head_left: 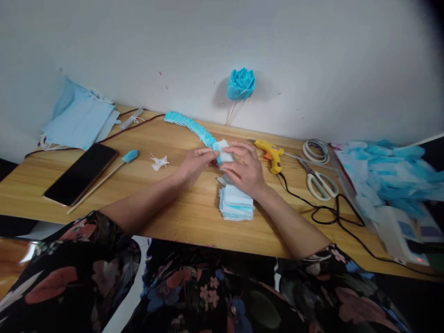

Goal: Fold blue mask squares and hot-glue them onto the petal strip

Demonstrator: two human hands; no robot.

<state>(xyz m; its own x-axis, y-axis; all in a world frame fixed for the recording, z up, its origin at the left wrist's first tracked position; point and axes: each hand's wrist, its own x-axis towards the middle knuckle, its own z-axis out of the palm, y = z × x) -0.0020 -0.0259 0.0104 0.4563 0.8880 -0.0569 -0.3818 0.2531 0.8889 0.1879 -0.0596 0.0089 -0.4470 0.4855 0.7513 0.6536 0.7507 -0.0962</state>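
My left hand [196,163] and my right hand [244,167] meet at the middle of the wooden table [173,217]. Both pinch a small folded blue and white fabric piece [224,152]. It sits at the near end of a long row of folded blue pieces [190,125] that runs back towards the wall. Just below my right hand lies a stack of cut blue and white squares [236,203].
A yellow glue gun [270,152] with a black cord [333,217], scissors [321,182] and a coil of white elastic [315,150] lie right. A blue fabric rose [240,84] leans on the wall. Left: phone [81,173], stick [104,178], face masks [81,120]. Blue scraps [391,171] far right.
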